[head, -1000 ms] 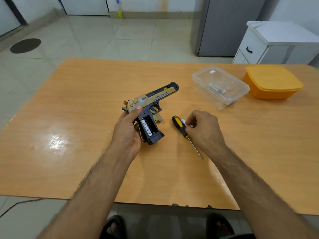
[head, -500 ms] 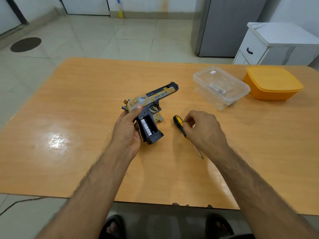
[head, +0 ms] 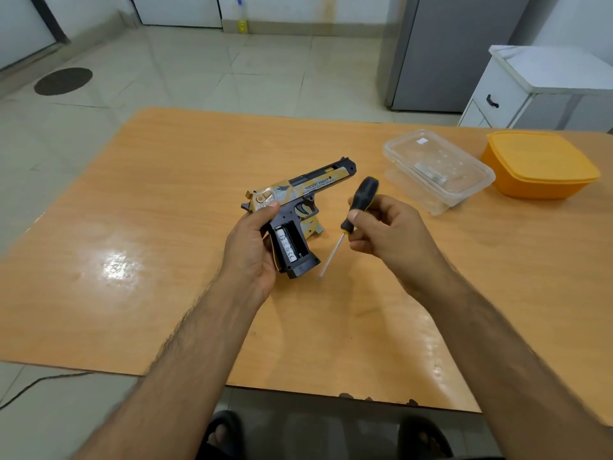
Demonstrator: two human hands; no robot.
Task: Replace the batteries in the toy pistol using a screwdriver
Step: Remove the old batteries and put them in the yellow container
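Head view: left hand (head: pixel 252 247) fingers wrap the toy pistol (head: pixel 298 207) grip; right hand (head: pixel 388 234) fingers pinch the screwdriver (head: pixel 360 202) handle.

Toy pistol (head: pixel 300 194) tan camouflage over black grip; screwdriver (head: pixel 360 204) black and yellow; one container (head: pixel 539 164) orange, another (head: pixel 438 171) clear; surface (head: pixel 166 260) orange wood-grain

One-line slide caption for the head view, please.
Left hand holds toy pistol, battery bay open; right hand grips screwdriver above table.
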